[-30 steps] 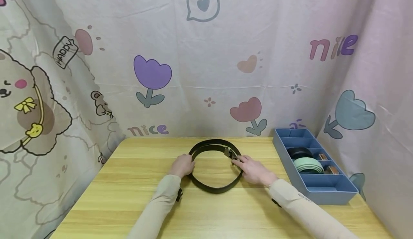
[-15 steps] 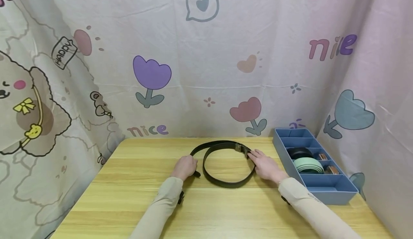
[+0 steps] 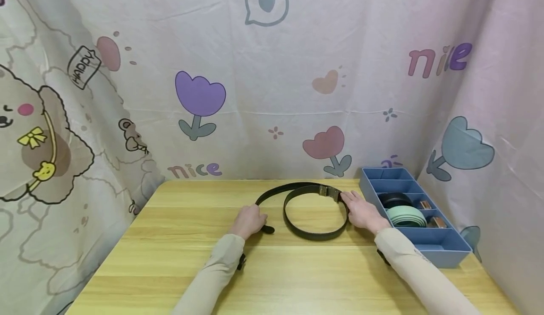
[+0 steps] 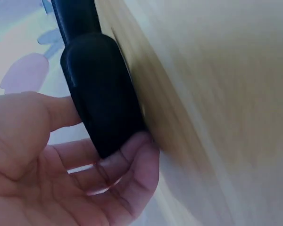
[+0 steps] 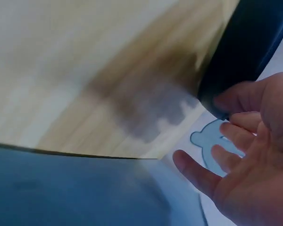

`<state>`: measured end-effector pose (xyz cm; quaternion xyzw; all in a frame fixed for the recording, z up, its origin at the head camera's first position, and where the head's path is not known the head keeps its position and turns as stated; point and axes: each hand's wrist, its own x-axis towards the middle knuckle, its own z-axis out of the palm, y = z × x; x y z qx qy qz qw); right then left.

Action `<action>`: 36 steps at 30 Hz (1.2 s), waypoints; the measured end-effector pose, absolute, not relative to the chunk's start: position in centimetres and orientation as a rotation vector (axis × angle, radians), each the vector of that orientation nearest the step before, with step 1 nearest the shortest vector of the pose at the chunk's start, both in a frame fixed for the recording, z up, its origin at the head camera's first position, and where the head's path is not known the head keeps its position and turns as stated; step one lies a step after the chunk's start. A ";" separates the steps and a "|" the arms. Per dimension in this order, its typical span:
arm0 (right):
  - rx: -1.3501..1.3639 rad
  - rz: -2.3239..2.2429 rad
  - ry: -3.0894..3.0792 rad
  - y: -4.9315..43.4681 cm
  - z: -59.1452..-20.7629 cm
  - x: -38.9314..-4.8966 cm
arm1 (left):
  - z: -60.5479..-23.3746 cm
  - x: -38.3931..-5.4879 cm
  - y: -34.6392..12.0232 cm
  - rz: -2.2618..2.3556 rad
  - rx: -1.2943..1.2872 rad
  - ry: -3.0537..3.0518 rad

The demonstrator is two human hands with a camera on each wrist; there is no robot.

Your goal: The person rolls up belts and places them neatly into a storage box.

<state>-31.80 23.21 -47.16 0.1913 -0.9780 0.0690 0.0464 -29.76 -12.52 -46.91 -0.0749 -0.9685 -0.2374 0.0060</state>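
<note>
A dark leather belt (image 3: 316,236) stands on its edge in a loose coil on the table, its metal buckle (image 3: 329,191) at the back right of the loop. My left hand (image 3: 248,220) grips the belt near its rounded tail end; in the left wrist view the thumb and curled fingers lie around the black strap (image 4: 99,94). At the loop's right side, my right hand (image 3: 363,213) holds the strap beside the buckle. The right wrist view has the thumb and index finger pinching the strap (image 5: 247,44), the other fingers spread apart.
A blue divided box (image 3: 439,260) stands at the right, close to my right hand. Its compartments hold a rolled black belt (image 3: 394,200) and a rolled mint-green belt (image 3: 405,216). A printed curtain (image 3: 255,69) hangs behind the wooden table (image 3: 178,239).
The coil has loosened and shifted right with my right hand. The tail has come away from the loop on the left, still in my left hand, which moved slightly right.
</note>
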 end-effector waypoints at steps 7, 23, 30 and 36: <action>0.599 0.281 -2.826 21.5 -46.9 -31.5 | -46.9 -28.6 -11.2 -0.817 -0.411 -3.014; 1.272 0.333 -2.541 13.2 -48.5 -26.1 | -47.3 -28.0 -9.2 -0.742 -0.700 -3.050; 1.015 0.274 -2.664 13.1 -48.3 -26.1 | -47.1 -27.6 -9.4 -0.841 -0.766 -3.098; 1.129 0.461 -2.746 12.4 -47.8 -25.5 | -46.7 -27.2 -9.4 -0.851 -0.730 -3.174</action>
